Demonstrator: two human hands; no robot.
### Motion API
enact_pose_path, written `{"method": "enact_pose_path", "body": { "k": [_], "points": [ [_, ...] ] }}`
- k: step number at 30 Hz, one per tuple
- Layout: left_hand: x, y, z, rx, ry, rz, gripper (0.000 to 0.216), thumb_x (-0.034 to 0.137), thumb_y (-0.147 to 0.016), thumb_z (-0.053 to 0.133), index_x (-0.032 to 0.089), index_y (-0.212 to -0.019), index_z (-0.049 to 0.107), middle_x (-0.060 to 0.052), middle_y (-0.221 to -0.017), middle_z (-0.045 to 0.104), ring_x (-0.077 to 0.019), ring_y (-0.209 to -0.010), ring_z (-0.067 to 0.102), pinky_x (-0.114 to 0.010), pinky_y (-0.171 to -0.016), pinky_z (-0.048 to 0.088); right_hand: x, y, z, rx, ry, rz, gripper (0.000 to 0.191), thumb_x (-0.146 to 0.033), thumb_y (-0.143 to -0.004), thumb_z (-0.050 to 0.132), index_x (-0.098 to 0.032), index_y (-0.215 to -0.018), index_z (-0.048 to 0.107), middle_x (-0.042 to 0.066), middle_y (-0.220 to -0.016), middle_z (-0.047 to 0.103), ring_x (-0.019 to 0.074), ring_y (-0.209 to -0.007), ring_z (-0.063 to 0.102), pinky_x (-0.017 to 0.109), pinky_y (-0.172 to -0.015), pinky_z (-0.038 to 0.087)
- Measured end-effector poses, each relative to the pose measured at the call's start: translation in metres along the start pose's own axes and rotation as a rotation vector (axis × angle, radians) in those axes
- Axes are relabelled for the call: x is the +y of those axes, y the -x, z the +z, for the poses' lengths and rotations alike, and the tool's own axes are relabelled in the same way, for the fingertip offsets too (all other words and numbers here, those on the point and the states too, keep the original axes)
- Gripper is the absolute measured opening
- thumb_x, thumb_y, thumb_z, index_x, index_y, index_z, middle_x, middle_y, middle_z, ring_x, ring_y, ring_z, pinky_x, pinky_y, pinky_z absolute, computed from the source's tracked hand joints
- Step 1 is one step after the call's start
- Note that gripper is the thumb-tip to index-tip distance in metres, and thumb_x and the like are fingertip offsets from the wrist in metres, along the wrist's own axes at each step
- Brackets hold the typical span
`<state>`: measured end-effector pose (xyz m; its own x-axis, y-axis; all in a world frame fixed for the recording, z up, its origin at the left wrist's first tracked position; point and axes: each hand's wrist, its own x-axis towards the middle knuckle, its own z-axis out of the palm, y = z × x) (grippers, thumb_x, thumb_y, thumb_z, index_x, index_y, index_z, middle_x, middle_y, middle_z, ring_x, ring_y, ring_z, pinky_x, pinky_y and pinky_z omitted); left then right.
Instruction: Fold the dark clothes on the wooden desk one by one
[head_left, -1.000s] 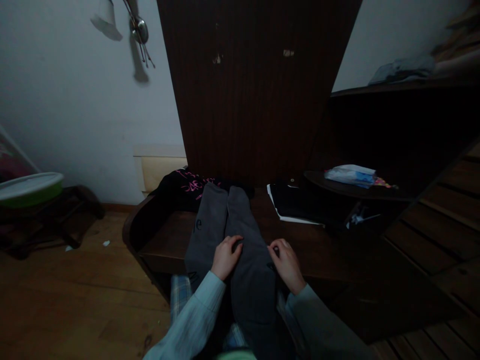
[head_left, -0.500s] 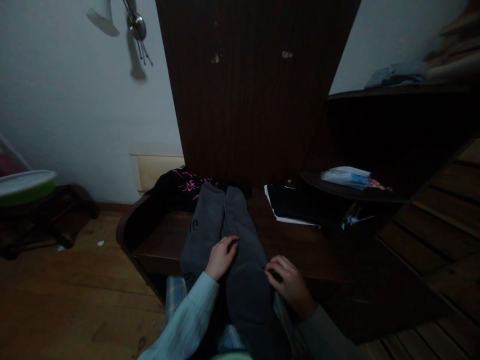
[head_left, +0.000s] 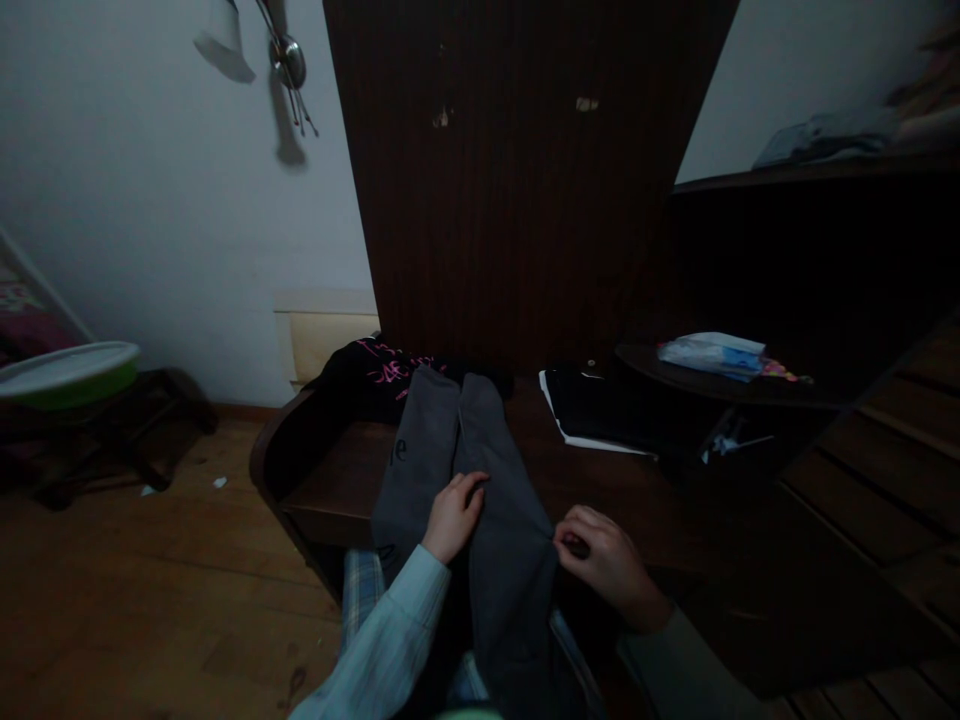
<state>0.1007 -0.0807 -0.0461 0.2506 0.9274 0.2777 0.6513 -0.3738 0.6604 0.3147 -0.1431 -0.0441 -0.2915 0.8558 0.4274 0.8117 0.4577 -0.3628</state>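
Apparently the right hand (head_left: 600,550) has a narrow grip, thumb and fingertips pinching the outer edge of the grey trousers (head_left: 495,450), seemingly to keep that edge taut. The left hand (head_left: 452,515) rests on the cloth, likely steadying it; whether it pinches fabric cannot be told. The trousers stretch lengthwise over the dark surface (head_left: 337,470), their far ends overlapping a black garment (head_left: 358,378) with pink lettering.

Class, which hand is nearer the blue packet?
Right. The right hand, pinching the grey garment, is lower in view than the packet and left of it; the left hand, on the garment, is farther left.
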Motion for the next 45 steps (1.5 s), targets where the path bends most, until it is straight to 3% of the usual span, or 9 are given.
{"method": "enact_pose_path", "body": {
  "k": [4,7,11,15,23,34,37,41,45],
  "points": [
    [0.000,0.001,0.002,0.021,-0.025,-0.009,0.027,0.017,-0.079,0.041,0.021,-0.099,0.060,-0.003,-0.089,0.059,-0.0136,-0.086,0.057,-0.025,-0.080,0.044,-0.004,-0.007,-0.016,-0.089,-0.049,-0.004,0.012,-0.014,-0.071,0.047,-0.020,-0.064,0.054,0.000,-0.065,0.055,0.0126,-0.064,0.052,0.023,-0.060,0.039],
    [0.000,0.002,0.003,0.025,-0.047,-0.011,0.027,0.018,-0.079,0.042,0.021,-0.101,0.058,-0.003,-0.090,0.058,-0.0138,-0.086,0.057,-0.025,-0.080,0.044,-0.003,-0.023,-0.025,-0.080,-0.082,0.065,0.013,-0.018,-0.077,0.044,-0.020,-0.072,0.056,0.002,-0.072,0.056,0.0132,-0.069,0.053,0.024,-0.064,0.041],
    [0.000,0.002,0.003,0.027,-0.066,-0.007,0.025,0.018,-0.080,0.041,0.020,-0.099,0.057,-0.004,-0.093,0.057,-0.0141,-0.088,0.056,-0.026,-0.082,0.043,0.000,-0.045,-0.021,-0.206,-0.004,0.101,0.009,-0.024,-0.072,0.055,-0.019,-0.080,0.057,0.002,-0.079,0.057,0.0155,-0.076,0.054,0.026,-0.068,0.040],
    [0.001,0.001,0.004,0.028,-0.098,-0.021,0.022,0.017,-0.080,0.041,0.019,-0.095,0.058,-0.004,-0.090,0.057,-0.0146,-0.086,0.056,-0.026,-0.080,0.043,-0.006,-0.045,-0.013,-0.333,0.060,0.051,0.014,-0.025,-0.065,0.063,-0.020,-0.075,0.056,0.001,-0.079,0.056,0.0160,-0.077,0.053,0.025,-0.066,0.039],
    [0.001,0.001,0.005,0.023,-0.107,-0.019,0.024,0.013,-0.078,0.040,0.020,-0.091,0.059,-0.002,-0.086,0.055,-0.0135,-0.081,0.056,-0.024,-0.078,0.042,-0.014,-0.012,-0.007,-0.237,0.063,-0.079,0.010,-0.011,-0.071,0.054,-0.020,-0.075,0.055,0.001,-0.079,0.057,0.0146,-0.078,0.052,0.025,-0.069,0.039],
    [0.004,0.004,0.004,-0.012,-0.140,-0.039,0.029,0.014,-0.078,0.039,0.023,-0.096,0.060,-0.001,-0.084,0.051,-0.0127,-0.080,0.055,-0.023,-0.077,0.042,-0.010,-0.013,-0.007,-0.153,0.091,-0.084,0.014,-0.008,-0.068,0.048,-0.020,-0.067,0.056,0.000,-0.070,0.056,0.0140,-0.070,0.051,0.025,-0.065,0.037],
    [0.003,0.004,0.006,0.013,-0.176,-0.024,0.030,0.015,-0.079,0.038,0.022,-0.101,0.057,-0.002,-0.089,0.052,-0.0129,-0.081,0.056,-0.023,-0.077,0.042,-0.012,-0.014,-0.011,-0.205,0.053,-0.066,0.016,-0.008,-0.069,0.048,-0.020,-0.066,0.056,0.000,-0.070,0.057,0.0135,-0.070,0.052,0.024,-0.064,0.038],
    [0.006,0.004,0.009,0.028,-0.230,-0.039,0.036,0.015,-0.079,0.038,0.022,-0.113,0.049,-0.005,-0.100,0.049,-0.0140,-0.082,0.056,-0.024,-0.075,0.044,-0.023,-0.038,-0.017,-0.206,-0.078,-0.074,0.015,-0.014,-0.075,0.046,-0.020,-0.071,0.059,0.000,-0.072,0.057,0.0132,-0.073,0.053,0.023,-0.066,0.039],
    [0.017,0.016,0.011,0.049,-0.246,-0.044,0.045,0.015,-0.077,0.042,0.019,-0.122,0.039,-0.010,-0.114,0.044,-0.0184,-0.095,0.054,-0.030,-0.081,0.043,-0.035,-0.087,-0.005,-0.192,-0.309,-0.084,0.017,-0.018,-0.078,0.045,-0.018,-0.084,0.061,0.002,-0.078,0.060,0.0118,-0.070,0.054,0.023,-0.065,0.042]
  ]
}}
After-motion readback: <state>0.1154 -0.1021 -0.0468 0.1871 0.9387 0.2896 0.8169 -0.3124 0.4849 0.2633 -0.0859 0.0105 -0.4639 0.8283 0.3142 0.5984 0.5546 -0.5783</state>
